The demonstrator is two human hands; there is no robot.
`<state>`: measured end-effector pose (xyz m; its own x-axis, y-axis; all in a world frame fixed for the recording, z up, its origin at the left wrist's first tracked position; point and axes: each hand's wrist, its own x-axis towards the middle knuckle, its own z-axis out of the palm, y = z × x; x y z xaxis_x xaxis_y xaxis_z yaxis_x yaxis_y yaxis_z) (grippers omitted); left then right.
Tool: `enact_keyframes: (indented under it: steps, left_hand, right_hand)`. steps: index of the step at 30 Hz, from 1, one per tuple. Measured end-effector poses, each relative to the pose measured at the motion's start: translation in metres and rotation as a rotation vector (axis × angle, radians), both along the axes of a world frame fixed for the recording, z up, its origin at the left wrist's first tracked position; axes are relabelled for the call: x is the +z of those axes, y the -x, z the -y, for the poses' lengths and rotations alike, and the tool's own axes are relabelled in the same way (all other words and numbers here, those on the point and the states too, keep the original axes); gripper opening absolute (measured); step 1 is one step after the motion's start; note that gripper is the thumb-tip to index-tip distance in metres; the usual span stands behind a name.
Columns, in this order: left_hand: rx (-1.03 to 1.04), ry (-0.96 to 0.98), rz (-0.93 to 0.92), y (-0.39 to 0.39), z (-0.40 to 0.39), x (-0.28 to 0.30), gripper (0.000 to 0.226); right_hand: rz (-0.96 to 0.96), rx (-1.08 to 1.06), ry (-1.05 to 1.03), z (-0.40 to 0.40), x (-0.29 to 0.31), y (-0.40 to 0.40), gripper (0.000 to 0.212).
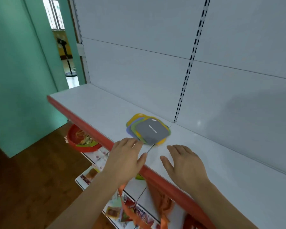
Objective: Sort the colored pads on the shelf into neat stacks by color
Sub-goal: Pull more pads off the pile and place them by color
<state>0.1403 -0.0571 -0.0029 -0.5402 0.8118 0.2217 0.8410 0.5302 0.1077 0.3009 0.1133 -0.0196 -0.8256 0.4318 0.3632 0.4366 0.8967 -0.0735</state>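
We are reaching both bare hands over the white metal shelf (pixel 106 103) with its red front edge. Our left hand (pixel 125 156) is hovering with fingers (pixel 132 142) straight and relaxed, tips at the near left edge of a fanned pile of flat rounded-square pads; whether they are touching it, we cannot tell. A grey pad (pixel 153 130) is lying on top, over green (pixel 134 128), blue (pixel 128 129) and yellow pads (pixel 135 117). Our right hand (pixel 185 164) is hanging nearer and to the right, fingers (pixel 173 148) spread, gripping nothing.
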Motion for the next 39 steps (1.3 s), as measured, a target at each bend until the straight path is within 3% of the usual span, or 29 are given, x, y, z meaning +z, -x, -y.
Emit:
enact_keyframes:
  steps: [8, 14, 18, 22, 26, 30, 34, 37, 39]
  left_hand:
    - [-0.175, -0.067, 0.041, 0.087, -0.041, -0.004, 0.051]
    - [-0.161, 0.057, 0.068, 0.12, -0.083, -0.007, 0.062]
    - [-0.133, 0.106, 0.149, 0.129, -0.099, -0.002, 0.071]
    - [-0.111, 0.065, 0.311, 0.129, -0.107, 0.001, 0.064]
    - [-0.11, 0.061, 0.392, 0.144, -0.114, 0.003, 0.081]
    - [-0.174, 0.077, 0.499, 0.151, -0.115, 0.006, 0.065]
    - [-0.305, -0.027, 0.476, 0.159, -0.111, 0.012, 0.018]
    - [-0.294, -0.162, 0.609, 0.194, -0.106, 0.011, 0.031]
    - [-0.22, -0.275, 0.688, 0.227, -0.107, 0.009, 0.028]
  right_hand:
    - [0.056, -0.201, 0.048, 0.004, -0.001, 0.056, 0.054]
    - [0.03, -0.315, 0.08, -0.018, -0.005, 0.089, 0.05]
    - [0.02, -0.388, 0.099, -0.027, -0.01, 0.102, 0.052]
    - [0.002, -0.481, 0.117, -0.027, -0.012, 0.11, 0.051]
    - [-0.027, -0.571, 0.124, -0.019, -0.01, 0.115, 0.048]
    - [-0.026, -0.659, 0.106, 0.002, -0.014, 0.113, 0.045]
    - [-0.056, -0.714, 0.106, 0.018, -0.017, 0.112, 0.039]
    - [-0.042, -0.706, 0.108, 0.025, -0.021, 0.108, 0.045]
    - [-0.029, -0.686, 0.134, 0.023, -0.018, 0.108, 0.05]
